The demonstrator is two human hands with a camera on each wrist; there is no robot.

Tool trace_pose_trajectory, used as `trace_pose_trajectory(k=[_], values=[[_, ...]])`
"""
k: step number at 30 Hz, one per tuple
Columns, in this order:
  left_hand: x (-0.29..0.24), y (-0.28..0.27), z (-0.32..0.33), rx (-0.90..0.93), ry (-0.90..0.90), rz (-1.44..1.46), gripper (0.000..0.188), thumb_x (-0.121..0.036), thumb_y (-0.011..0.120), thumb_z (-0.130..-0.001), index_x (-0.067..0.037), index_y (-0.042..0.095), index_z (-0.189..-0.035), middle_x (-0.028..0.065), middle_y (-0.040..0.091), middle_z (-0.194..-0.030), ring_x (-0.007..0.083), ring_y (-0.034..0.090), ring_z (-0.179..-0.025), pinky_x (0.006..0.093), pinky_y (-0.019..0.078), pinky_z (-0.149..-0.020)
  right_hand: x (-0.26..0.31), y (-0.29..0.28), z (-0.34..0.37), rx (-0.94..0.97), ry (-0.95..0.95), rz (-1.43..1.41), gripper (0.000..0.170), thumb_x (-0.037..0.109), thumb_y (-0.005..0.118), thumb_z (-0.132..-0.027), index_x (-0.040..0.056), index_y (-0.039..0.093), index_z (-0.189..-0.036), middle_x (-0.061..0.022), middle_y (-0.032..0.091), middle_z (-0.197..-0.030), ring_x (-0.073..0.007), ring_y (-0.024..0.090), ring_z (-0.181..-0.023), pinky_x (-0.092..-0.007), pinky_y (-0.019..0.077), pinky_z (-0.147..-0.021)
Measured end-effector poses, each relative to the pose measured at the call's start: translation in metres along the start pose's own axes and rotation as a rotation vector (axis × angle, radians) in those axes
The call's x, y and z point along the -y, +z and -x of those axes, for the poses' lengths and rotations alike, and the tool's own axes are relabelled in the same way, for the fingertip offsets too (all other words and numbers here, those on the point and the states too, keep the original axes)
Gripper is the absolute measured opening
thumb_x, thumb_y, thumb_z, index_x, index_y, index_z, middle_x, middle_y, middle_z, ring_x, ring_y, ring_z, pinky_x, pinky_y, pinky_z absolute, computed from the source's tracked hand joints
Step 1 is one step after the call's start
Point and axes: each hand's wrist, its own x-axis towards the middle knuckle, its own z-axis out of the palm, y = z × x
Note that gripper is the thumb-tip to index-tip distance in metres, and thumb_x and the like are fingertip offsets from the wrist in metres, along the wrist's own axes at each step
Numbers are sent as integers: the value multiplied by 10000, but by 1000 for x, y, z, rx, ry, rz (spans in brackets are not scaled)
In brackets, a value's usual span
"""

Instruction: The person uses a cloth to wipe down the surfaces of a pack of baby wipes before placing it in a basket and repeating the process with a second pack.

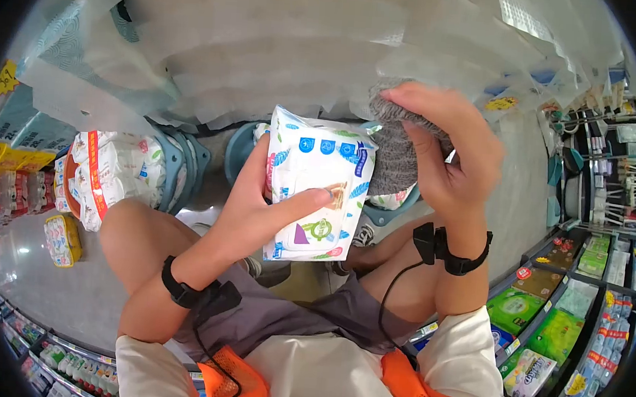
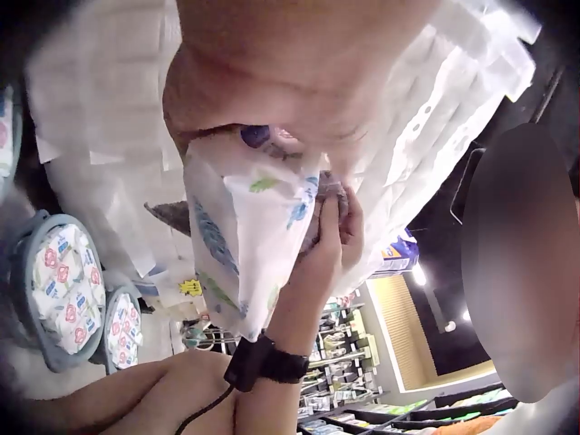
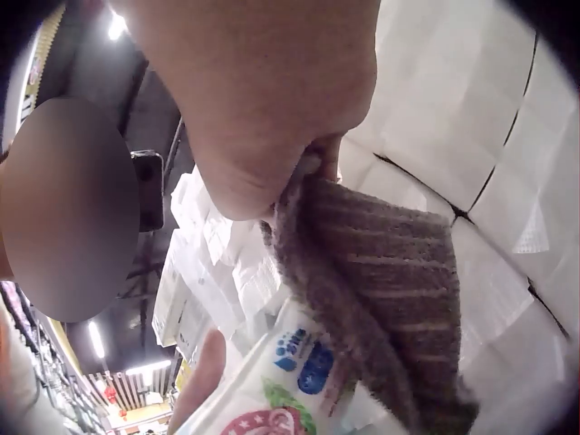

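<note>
My left hand (image 1: 262,213) grips a white soft pack of wet wipes (image 1: 316,165) printed with blue leaves, its thumb across the front and the other fingers behind it. The pack stands upright in front of my knees. On the right, my right hand (image 1: 458,149) pinches a grey ribbed cloth (image 1: 395,156) between thumb and fingers. The cloth hangs down beside the pack's right edge and overlaps it in the head view. In the right wrist view the folded cloth (image 3: 381,272) lies against the top of the pack (image 3: 281,390).
Stacked white wrapped packages (image 1: 254,54) rise directly ahead. Blue-grey baskets (image 1: 176,170) holding wipes packs stand low on the left and behind my hands. A yellow-edged pack (image 1: 63,241) lies on the floor at left. Shelves with green packages (image 1: 517,308) run along the right.
</note>
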Motion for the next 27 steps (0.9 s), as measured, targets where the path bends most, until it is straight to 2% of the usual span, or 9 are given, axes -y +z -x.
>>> trace_pose_trajectory(k=[1, 7, 8, 12, 16, 20, 23, 25, 27], values=[[-4, 4, -2, -38, -45, 76, 696, -65, 850, -904, 3, 428, -1453, 129, 659, -1306, 187, 700, -1145, 357, 593, -960, 3, -2, -3, 19, -20, 13, 379, -94, 738, -760, 42, 780, -1111, -119, 775, -1058, -295, 709, -832, -340, 565, -707], [15, 1, -6, -96, 199, -82, 682, -37, 843, -886, -16, 447, -1441, 101, 650, -1308, 168, 668, -1192, 342, 565, -989, 35, 15, 6, 214, -210, 41, 385, 52, 775, -697, 42, 777, -1082, -98, 765, -1037, -255, 698, -799, -331, 566, -618], [19, -2, -6, -97, 245, -123, 683, -35, 846, -880, -17, 452, -1437, 100, 648, -1309, 168, 665, -1199, 340, 558, -995, 29, 12, 7, 213, -197, 48, 382, 41, 780, -702, 41, 778, -1084, -99, 765, -1040, -258, 697, -796, -334, 569, -627], [15, 1, -6, -192, 239, -162, 707, -55, 874, -859, -9, 458, -1429, 96, 647, -1312, 159, 659, -1178, 325, 541, -1002, 3, 1, 7, 179, -119, 38, 375, -7, 791, -729, 39, 782, -1101, -109, 769, -1044, -278, 706, -804, -348, 581, -664], [14, -2, -8, -224, 327, -391, 708, -22, 871, -817, -25, 499, -1420, 101, 635, -1320, 170, 639, -1212, 332, 521, -1036, 6, 2, 4, 141, -70, -11, 380, -52, 788, -748, 41, 785, -1116, -125, 775, -1033, -300, 728, -844, -363, 581, -689], [18, -4, -8, -248, 348, -439, 703, -2, 876, -781, -44, 542, -1398, 97, 636, -1313, 177, 639, -1211, 330, 512, -1043, 18, -3, -2, 137, -84, -25, 376, -64, 793, -740, 20, 780, -1107, -132, 779, -1027, -295, 735, -860, -355, 573, -691], [21, -3, -9, -251, 382, -478, 707, -8, 891, -772, -44, 549, -1390, 92, 647, -1292, 174, 650, -1186, 323, 521, -1028, 7, -1, -3, 59, -127, 3, 350, -28, 785, -751, -3, 772, -1099, -136, 778, -1034, -277, 730, -838, -345, 567, -681], [18, -2, -8, -238, 391, -552, 730, -25, 909, -774, -39, 531, -1398, 93, 639, -1301, 169, 648, -1197, 325, 528, -1025, 9, 1, -1, 74, -149, -17, 329, -7, 779, -773, -6, 775, -1102, -142, 785, -1052, -263, 732, -837, -335, 553, -676], [18, -2, -10, -247, 469, -556, 687, -12, 907, -768, -36, 576, -1370, 93, 676, -1262, 171, 672, -1160, 311, 535, -1003, 26, 6, 3, 170, -168, -54, 316, -7, 773, -796, 0, 782, -1111, -151, 795, -1076, -253, 737, -844, -324, 535, -672]])
